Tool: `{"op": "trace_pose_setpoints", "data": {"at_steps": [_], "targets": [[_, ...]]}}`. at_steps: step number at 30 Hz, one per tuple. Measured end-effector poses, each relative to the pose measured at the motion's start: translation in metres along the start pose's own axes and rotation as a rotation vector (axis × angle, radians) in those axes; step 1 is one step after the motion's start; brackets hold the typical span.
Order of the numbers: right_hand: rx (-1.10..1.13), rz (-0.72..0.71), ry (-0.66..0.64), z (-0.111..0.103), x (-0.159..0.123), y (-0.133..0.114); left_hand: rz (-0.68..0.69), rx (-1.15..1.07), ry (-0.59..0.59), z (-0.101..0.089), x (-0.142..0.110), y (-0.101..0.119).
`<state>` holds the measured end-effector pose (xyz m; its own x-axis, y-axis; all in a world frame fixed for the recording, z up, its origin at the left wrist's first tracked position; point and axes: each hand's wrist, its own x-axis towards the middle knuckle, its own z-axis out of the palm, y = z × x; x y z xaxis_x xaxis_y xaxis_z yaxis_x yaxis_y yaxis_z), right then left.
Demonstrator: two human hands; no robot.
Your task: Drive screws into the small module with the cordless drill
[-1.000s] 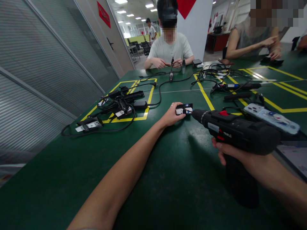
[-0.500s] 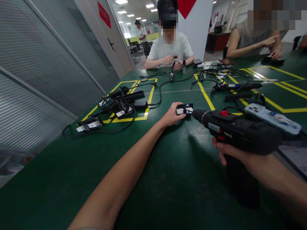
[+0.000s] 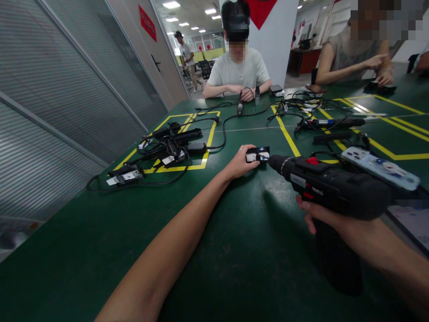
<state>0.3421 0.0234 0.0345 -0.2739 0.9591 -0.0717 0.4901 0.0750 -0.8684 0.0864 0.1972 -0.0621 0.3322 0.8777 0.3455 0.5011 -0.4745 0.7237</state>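
Observation:
My left hand [image 3: 239, 163] reaches out over the green table [image 3: 100, 232] and pinches a small black block with white labels [image 3: 257, 154], holding it down on the surface. My right hand [image 3: 321, 217] is wrapped round the grip of a black cordless drill [image 3: 331, 185]. The drill's nose points left and its tip meets the right side of the small block.
A tangle of black adapters and cables [image 3: 164, 145] lies in a yellow-taped square at the left. More cables and tools [image 3: 321, 120] spread across the far right. A phone [image 3: 380, 167] lies behind the drill. One person [image 3: 238, 67] sits opposite, another person [image 3: 355, 53] at far right.
My hands, the block and the drill have stayed put. The person opposite has lowered both hands to the table, and someone in the background has walked left.

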Motion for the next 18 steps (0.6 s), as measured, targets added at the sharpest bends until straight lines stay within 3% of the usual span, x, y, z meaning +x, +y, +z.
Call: {"op": "trace_pose_setpoints", "data": {"at_steps": [18], "targets": [[0.022,-0.024,0.002,0.0014,0.0027,-0.0001,0.017,0.004,0.012,0.0003,-0.001,0.0007]]}}
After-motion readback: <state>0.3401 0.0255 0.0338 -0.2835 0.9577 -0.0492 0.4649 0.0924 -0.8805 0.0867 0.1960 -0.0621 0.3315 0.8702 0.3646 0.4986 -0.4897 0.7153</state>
